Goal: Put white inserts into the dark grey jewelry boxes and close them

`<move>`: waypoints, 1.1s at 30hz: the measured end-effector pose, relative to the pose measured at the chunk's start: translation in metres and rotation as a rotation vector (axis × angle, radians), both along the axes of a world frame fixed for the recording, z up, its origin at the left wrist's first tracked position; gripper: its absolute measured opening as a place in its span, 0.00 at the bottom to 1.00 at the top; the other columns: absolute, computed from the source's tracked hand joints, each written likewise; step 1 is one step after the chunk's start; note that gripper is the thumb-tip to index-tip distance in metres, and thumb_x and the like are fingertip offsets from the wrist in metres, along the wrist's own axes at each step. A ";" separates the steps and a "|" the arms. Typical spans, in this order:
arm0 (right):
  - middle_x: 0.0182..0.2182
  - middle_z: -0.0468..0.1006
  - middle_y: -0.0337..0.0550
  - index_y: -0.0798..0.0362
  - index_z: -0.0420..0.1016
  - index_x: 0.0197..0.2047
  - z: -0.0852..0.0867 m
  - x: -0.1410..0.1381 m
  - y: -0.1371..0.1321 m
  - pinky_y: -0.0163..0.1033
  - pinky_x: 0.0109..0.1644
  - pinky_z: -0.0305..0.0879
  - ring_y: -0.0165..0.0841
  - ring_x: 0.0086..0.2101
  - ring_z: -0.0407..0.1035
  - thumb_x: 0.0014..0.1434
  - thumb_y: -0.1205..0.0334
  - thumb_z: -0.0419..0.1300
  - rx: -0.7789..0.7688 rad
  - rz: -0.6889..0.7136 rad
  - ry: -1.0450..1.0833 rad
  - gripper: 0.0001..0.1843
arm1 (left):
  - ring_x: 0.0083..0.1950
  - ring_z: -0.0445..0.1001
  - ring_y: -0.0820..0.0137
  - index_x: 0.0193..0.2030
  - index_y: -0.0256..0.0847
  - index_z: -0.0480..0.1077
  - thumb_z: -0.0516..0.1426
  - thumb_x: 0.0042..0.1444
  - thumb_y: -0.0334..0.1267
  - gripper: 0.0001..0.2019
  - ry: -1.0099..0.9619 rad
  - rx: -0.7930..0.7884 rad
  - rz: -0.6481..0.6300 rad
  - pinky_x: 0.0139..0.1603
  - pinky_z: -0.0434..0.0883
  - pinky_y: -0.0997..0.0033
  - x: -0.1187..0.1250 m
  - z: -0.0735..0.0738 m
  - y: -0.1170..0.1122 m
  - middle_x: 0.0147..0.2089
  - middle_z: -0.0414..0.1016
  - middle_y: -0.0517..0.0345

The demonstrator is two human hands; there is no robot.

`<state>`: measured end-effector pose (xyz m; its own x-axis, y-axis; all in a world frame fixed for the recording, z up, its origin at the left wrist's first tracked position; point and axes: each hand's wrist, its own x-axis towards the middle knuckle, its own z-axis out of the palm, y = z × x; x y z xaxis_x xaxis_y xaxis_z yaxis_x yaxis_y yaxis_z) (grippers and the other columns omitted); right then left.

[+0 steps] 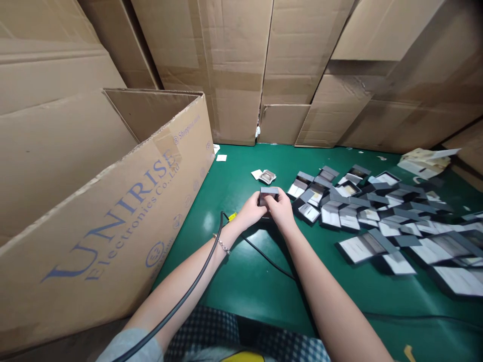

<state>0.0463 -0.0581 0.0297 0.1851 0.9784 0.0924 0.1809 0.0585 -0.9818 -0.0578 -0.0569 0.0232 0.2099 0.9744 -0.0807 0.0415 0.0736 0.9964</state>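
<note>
Between my two hands is a small dark grey box (269,191), its lid raised toward the far side. My left hand (252,210) grips it from the left, fingers curled around its side. My right hand (279,207) holds the right side, with the thumb at the front or inside of the box; what lies inside is hidden by my fingers. Just beyond the box, a small stack of silvery square pieces (267,176) lies beside a white paper square (256,174) on the green table (234,186).
Several open small boxes with white insides (350,218) spread over the right side. A large carton (151,201) stands at the left; cardboard (234,65) walls the back. A black cable (188,291) crosses my left forearm. Papers (424,163) lie at the far right.
</note>
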 end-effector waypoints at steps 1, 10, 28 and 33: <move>0.27 0.73 0.38 0.53 0.70 0.31 0.001 0.000 0.000 0.37 0.34 0.62 0.33 0.30 0.65 0.47 0.58 0.57 -0.004 0.000 -0.001 0.09 | 0.45 0.70 0.65 0.45 0.35 0.67 0.54 0.42 0.25 0.20 -0.002 0.002 -0.001 0.48 0.67 0.65 0.000 -0.001 0.000 0.44 0.73 0.50; 0.28 0.73 0.37 0.51 0.71 0.33 0.002 0.001 -0.002 0.37 0.33 0.63 0.34 0.30 0.67 0.49 0.55 0.55 0.011 0.028 0.024 0.10 | 0.28 0.63 0.76 0.39 0.36 0.67 0.51 0.51 0.32 0.09 -0.137 -0.065 0.016 0.31 0.63 0.75 0.000 -0.005 0.006 0.29 0.68 0.60; 0.31 0.74 0.38 0.51 0.70 0.36 -0.001 0.003 -0.001 0.38 0.39 0.63 0.35 0.34 0.67 0.48 0.57 0.52 0.008 0.075 -0.007 0.12 | 0.38 0.69 0.71 0.40 0.36 0.71 0.51 0.51 0.34 0.11 -0.131 -0.029 0.067 0.40 0.65 0.73 0.001 -0.008 0.005 0.35 0.74 0.55; 0.42 0.75 0.42 0.51 0.68 0.46 -0.011 0.002 0.003 0.43 0.51 0.60 0.37 0.45 0.66 0.51 0.52 0.51 0.055 0.144 0.068 0.20 | 0.35 0.70 0.71 0.39 0.36 0.71 0.55 0.50 0.36 0.11 -0.310 -0.141 0.179 0.37 0.66 0.73 0.003 -0.001 0.004 0.33 0.74 0.55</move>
<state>0.0485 -0.0546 0.0192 0.0514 0.9890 0.1390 0.1004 0.1333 -0.9860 -0.0545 -0.0529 0.0222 0.0733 0.9817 -0.1757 -0.2860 0.1894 0.9393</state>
